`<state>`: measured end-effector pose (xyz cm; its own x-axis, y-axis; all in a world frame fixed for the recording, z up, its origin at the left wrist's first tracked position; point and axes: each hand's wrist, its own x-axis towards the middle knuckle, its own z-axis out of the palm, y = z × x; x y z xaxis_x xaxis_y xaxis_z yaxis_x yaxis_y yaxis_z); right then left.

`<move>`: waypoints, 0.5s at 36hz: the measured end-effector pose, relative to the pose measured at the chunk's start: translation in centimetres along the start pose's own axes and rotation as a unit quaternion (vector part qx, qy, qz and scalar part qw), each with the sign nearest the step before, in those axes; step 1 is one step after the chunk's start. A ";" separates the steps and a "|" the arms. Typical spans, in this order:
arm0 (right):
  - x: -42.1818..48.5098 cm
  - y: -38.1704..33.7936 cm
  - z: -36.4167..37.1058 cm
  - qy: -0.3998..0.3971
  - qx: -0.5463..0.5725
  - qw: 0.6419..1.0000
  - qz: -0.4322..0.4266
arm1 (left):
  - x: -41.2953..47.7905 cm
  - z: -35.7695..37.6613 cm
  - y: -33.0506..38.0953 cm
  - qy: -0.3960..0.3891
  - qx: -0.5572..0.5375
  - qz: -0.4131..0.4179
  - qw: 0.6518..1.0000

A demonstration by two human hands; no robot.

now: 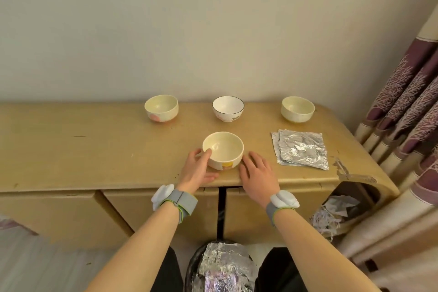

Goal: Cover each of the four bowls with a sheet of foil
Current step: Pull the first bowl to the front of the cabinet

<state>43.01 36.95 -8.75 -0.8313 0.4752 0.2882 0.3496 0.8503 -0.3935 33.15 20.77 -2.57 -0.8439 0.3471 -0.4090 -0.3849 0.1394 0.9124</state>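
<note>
Four uncovered bowls stand on a wooden cabinet top (94,149). The nearest cream bowl (224,149) sits by the front edge. My left hand (198,168) cups its left side, fingers curled on the wall and rim. My right hand (257,173) lies flat on the wood just right of the bowl, fingers straight. Along the back are a cream bowl with a pink mark (161,108), a white bowl with a dark rim (228,108) and a cream bowl (298,109). A stack of crinkled foil sheets (301,150) lies to the right of my right hand.
A dark bin (194,265) holding crumpled foil sits on the floor between my legs. Shredded paper (331,213) fills an open niche at the cabinet's right end. A patterned curtain (407,106) hangs on the right. The wall runs right behind the bowls.
</note>
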 end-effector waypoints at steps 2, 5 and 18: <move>0.0 -0.1 -0.1 0.004 0.001 1.000 0.003 | 0.1 -0.8 -0.2 0.049 0.051 0.041 0.997; 0.0 -0.2 -0.3 -0.017 0.010 1.000 0.006 | 0.8 -2.2 -0.8 0.130 0.263 0.153 0.944; 2.2 2.6 -5.5 0.013 -0.038 0.995 0.088 | 1.1 -4.6 -3.9 0.075 0.630 0.136 0.761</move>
<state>44.48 41.46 -4.40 -0.7428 0.6238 0.2432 0.5219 0.7670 -0.3733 31.98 16.37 -6.62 -0.8982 0.4248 -0.1127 0.3950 0.8927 0.2170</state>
